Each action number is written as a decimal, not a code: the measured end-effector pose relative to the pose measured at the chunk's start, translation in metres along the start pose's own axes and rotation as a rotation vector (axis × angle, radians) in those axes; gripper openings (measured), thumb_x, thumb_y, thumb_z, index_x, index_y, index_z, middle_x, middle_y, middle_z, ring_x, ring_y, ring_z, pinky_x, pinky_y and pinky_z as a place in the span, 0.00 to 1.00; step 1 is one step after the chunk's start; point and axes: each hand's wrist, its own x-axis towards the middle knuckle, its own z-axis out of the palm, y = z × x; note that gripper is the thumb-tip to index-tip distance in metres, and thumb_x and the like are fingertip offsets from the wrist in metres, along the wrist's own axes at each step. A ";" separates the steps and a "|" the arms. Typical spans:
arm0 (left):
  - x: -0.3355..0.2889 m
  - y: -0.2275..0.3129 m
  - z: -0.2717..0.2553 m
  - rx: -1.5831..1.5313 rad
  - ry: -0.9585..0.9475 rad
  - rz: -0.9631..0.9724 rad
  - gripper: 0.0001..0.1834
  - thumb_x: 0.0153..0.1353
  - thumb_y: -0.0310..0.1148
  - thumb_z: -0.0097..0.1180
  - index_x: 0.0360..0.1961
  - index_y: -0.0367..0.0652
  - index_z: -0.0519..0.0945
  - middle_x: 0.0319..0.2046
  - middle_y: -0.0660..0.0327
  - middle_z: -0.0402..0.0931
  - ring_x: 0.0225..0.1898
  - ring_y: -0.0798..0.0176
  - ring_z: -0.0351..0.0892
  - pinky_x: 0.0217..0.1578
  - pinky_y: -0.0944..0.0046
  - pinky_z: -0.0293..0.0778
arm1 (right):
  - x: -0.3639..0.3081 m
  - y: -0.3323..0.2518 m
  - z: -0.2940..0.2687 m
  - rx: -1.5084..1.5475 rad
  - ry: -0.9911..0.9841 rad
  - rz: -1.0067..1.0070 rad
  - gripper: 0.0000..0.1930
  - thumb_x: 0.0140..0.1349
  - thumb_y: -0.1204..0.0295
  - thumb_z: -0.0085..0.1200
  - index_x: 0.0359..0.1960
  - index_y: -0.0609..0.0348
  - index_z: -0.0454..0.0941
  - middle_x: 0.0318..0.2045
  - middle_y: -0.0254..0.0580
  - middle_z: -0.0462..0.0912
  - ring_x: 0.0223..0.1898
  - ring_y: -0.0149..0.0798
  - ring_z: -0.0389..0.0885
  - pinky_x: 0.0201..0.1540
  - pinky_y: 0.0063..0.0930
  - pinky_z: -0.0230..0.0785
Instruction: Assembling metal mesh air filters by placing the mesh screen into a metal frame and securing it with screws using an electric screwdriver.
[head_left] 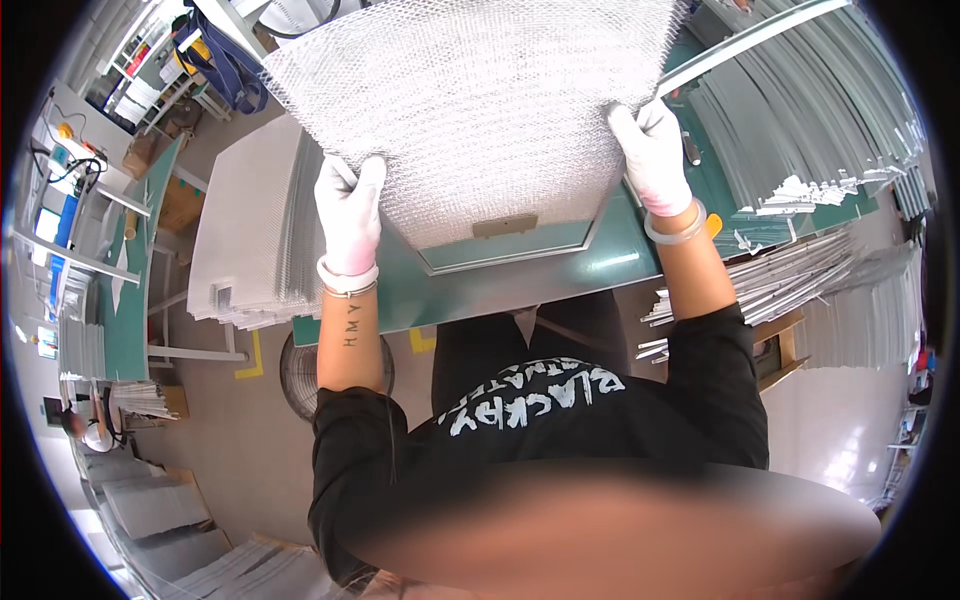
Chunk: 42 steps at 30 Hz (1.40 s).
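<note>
A large silvery metal mesh sheet is stretched between my two hands, tilted up over the green workbench. My gloved left hand pinches its left edge between thumb and fingers. At the right edge, my gloved right hand grips it the same way. Beneath the sheet's near edge lies a thin rectangular metal frame, mostly covered by the mesh. A small tan rectangular piece shows at the sheet's near edge; I cannot tell what it is fixed to.
To my left stands a tall stack of mesh sheets. Many grey frames are piled on the bench at right, with metal strips below. A pale bar crosses the upper right. A round fan sits on the floor.
</note>
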 end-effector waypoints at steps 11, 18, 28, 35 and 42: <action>-0.051 -0.027 0.001 -0.062 0.000 -0.041 0.16 0.61 0.20 0.58 0.51 0.35 0.73 0.37 0.66 0.77 0.31 0.76 0.71 0.32 0.74 0.69 | -0.042 0.035 -0.004 0.054 -0.082 0.119 0.16 0.66 0.74 0.56 0.53 0.68 0.75 0.46 0.37 0.83 0.46 0.26 0.78 0.53 0.24 0.69; -0.070 -0.044 -0.003 0.007 -0.020 -0.175 0.18 0.60 0.25 0.63 0.51 0.35 0.74 0.35 0.65 0.78 0.29 0.76 0.72 0.30 0.74 0.68 | -0.061 0.065 -0.016 0.058 -0.121 0.153 0.20 0.65 0.70 0.60 0.55 0.68 0.73 0.48 0.37 0.82 0.47 0.27 0.77 0.54 0.26 0.69; -0.018 0.012 -0.034 -0.097 -0.079 -0.020 0.16 0.52 0.15 0.52 0.44 0.34 0.78 0.40 0.59 0.80 0.39 0.69 0.77 0.44 0.70 0.72 | -0.014 -0.039 0.000 0.090 -0.153 -0.018 0.13 0.64 0.78 0.52 0.49 0.67 0.78 0.35 0.33 0.82 0.34 0.20 0.74 0.40 0.15 0.67; -0.027 0.034 0.016 -0.091 -0.090 0.198 0.05 0.51 0.18 0.53 0.28 0.36 0.79 0.31 0.56 0.79 0.34 0.59 0.77 0.38 0.62 0.73 | -0.035 -0.015 -0.016 -0.026 -0.062 -0.177 0.07 0.67 0.73 0.52 0.37 0.66 0.78 0.35 0.46 0.81 0.39 0.38 0.79 0.46 0.31 0.71; -0.067 -0.011 -0.015 0.046 -1.113 -0.063 0.25 0.59 0.42 0.57 0.52 0.36 0.78 0.53 0.48 0.77 0.55 0.45 0.76 0.56 0.51 0.70 | -0.101 -0.034 -0.042 0.241 -0.435 -0.327 0.20 0.67 0.56 0.55 0.34 0.65 0.81 0.30 0.49 0.85 0.32 0.46 0.85 0.36 0.40 0.77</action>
